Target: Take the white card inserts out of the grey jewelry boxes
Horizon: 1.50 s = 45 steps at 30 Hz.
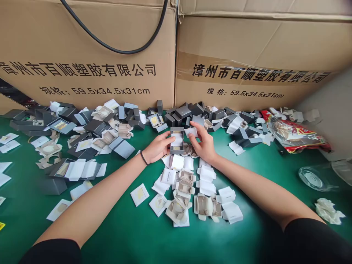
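At the middle of the table, my left hand (158,147) grips a small dark grey box (177,150) by its left side, thumb over the edge. The box stands open toward me, with something white inside. Just right of it, my right hand (204,143) pinches a small white printed card (190,132) between thumb and fingers. Below my hands lie folded white papers (206,179) and greyish cardboard inserts (184,182), spread in loose columns. A square white card (139,194) with a yellowish patch lies nearer to me on the left.
Many dark boxes (96,127) and paper pieces heap along the back and left of the green table (115,234). Two large cartons (90,44) stand behind. At right are a red food packet (295,134), a clear dish (313,179) and crumpled tissue (328,211).
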{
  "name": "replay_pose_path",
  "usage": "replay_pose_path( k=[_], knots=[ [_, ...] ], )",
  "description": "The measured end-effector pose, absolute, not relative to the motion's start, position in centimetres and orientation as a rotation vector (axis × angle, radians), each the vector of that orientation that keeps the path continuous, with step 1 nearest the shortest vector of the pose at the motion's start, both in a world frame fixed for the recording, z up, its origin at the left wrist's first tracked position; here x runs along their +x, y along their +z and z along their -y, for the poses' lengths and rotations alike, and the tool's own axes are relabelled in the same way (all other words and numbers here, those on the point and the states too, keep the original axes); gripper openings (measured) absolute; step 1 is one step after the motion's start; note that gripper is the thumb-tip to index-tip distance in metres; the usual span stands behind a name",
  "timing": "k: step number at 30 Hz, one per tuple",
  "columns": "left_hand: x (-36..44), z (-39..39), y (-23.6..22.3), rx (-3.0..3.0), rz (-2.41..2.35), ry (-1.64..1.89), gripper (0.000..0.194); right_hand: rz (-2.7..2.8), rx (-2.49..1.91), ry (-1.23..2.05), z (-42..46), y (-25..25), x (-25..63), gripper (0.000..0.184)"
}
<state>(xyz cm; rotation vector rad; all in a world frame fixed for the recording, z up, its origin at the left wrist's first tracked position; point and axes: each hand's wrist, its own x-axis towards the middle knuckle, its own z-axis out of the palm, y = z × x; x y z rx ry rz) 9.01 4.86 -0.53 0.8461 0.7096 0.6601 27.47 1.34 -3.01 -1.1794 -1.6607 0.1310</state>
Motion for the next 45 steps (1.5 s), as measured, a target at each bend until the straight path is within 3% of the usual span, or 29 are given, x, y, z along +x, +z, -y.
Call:
replay_pose_path(
  k=[6,13,18,29,45],
  knots=[
    [9.0,-4.9,-0.6,0.858,-0.701,0.645,0.025,1.698,-1.009,0.068,-0.9,-3.1,27.2,0.015],
    [8.9,-4.8,-0.9,0.895,-0.642,0.63,0.024,1.854,-0.89,-0.188,-0.3,-2.2,26.8,0.012],
    [8.9,-4.6,-1.1,1.008,-0.644,0.626,0.035,1.807,-0.854,-0.09,-0.3,-2.2,26.7,0.018],
    [9.1,-4.5,-1.9,1.179,-0.711,0.634,0.051,1.737,-0.953,-0.023,-0.6,-2.2,26.7,0.007],
    [9.2,-4.6,-1.8,1.172,-0.747,0.676,0.043,1.657,-1.004,0.192,-1.0,-2.9,26.7,0.007]
  ],
)
